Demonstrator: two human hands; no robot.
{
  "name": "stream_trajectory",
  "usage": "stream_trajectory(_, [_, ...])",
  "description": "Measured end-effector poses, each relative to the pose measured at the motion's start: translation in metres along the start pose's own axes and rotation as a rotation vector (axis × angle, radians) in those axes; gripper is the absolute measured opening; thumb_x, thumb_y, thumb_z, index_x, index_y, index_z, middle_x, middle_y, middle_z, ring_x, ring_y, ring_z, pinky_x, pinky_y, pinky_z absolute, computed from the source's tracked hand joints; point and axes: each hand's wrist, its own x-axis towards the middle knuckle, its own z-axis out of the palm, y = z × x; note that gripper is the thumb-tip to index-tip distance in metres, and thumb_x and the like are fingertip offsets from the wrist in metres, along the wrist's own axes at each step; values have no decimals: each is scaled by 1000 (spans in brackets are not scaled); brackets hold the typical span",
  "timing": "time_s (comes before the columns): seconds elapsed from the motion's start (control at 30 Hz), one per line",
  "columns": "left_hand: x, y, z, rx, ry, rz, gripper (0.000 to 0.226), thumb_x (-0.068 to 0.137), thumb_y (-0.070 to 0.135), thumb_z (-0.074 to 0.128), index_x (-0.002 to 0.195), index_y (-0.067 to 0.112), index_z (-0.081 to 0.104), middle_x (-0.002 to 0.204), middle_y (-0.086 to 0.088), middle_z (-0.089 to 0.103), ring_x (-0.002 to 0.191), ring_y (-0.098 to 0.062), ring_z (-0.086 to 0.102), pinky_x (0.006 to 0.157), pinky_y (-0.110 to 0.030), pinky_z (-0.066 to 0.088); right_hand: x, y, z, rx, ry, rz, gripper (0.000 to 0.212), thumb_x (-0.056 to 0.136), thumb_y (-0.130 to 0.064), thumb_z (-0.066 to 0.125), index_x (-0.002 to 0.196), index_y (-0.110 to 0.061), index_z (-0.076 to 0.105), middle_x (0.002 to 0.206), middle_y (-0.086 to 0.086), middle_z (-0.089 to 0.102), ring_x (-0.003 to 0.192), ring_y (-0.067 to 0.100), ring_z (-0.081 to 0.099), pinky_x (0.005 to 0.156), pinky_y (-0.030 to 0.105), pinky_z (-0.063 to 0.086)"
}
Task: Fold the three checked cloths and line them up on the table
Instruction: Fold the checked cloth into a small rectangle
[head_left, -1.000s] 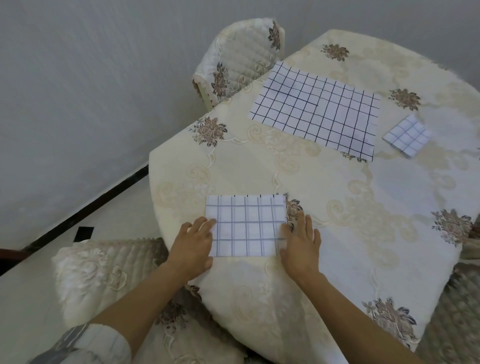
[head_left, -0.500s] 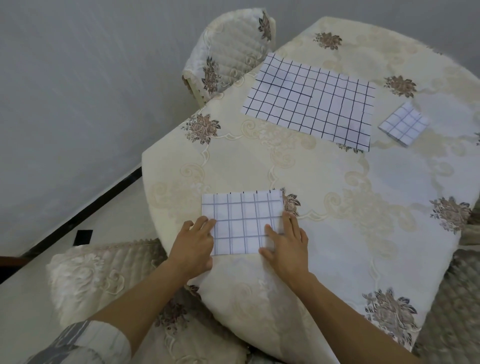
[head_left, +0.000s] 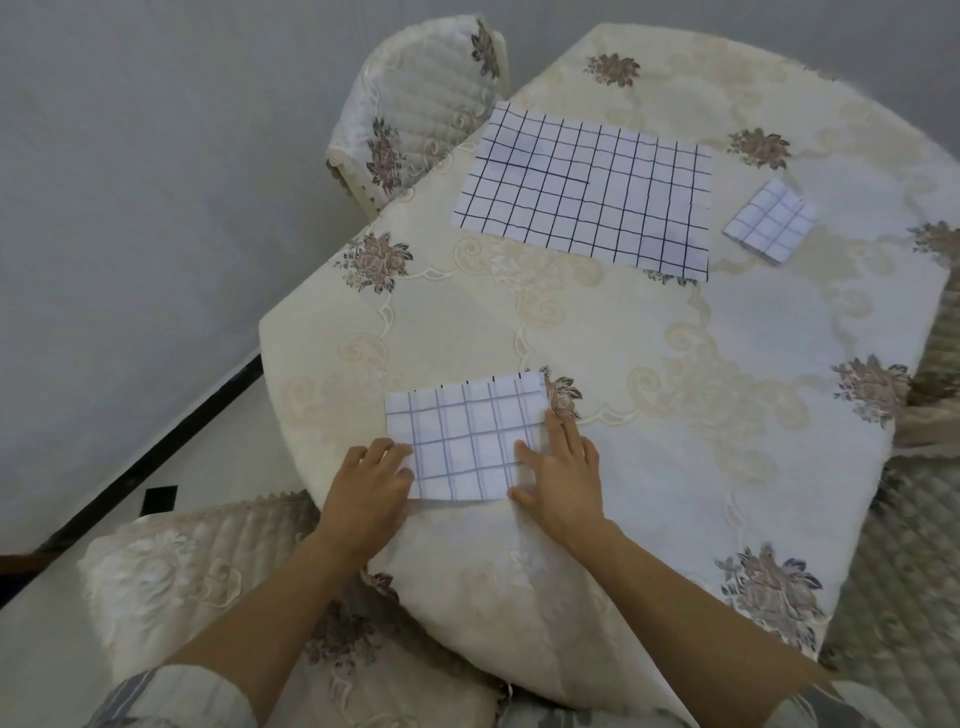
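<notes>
left hand (head_left: 371, 483) fingers flat on cloth (head_left: 467, 436) | right hand (head_left: 563, 478) same, other edge | big cloth (head_left: 587, 192), small cloth (head_left: 769, 221) way past fingers

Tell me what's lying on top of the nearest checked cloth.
On the nearest checked cloth, only two hands: the left hand touches its near left corner, the right hand lies across its right edge. Cloth beneath them is covered.

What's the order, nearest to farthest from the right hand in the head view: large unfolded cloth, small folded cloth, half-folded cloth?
1. half-folded cloth: near edge, touching the right hand.
2. large unfolded cloth: far side, centre.
3. small folded cloth: far right.
</notes>
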Motion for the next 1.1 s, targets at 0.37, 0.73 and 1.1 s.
stream_trajectory(0.37, [-7, 61, -21, -213, 153, -3, 16, 63, 26, 71, 73, 15, 64, 112, -3, 64, 111, -27, 53, 84, -42, 42, -28, 2, -10, 138, -27, -158, 72, 70, -51, 73, 136, -33, 50, 160, 11, 13, 149, 29, 3, 113, 48, 19])
stream_trajectory(0.73, [-5, 138, -37, -407, 254, 107, 13, 70, 29, 61, 79, 20, 61, 110, 3, 60, 109, -22, 53, 87, -34, 38, -60, 17, 1, 256, 230, 60, 13, 78, -22, 69, 86, -27, 77, 140, 13, 53, 136, 34, 41, 103, 45, 35])
stream_trajectory(1.1, [-25, 102, -12, -418, 127, 39, 35, 64, 33, 69, 98, 26, 62, 126, 2, 54, 121, -22, 45, 87, -38, 43, -73, 43, 13, 442, 302, 15, 16, 85, -22, 69, 89, -36, 72, 140, 6, 53, 137, 31, 38, 100, 44, 32])
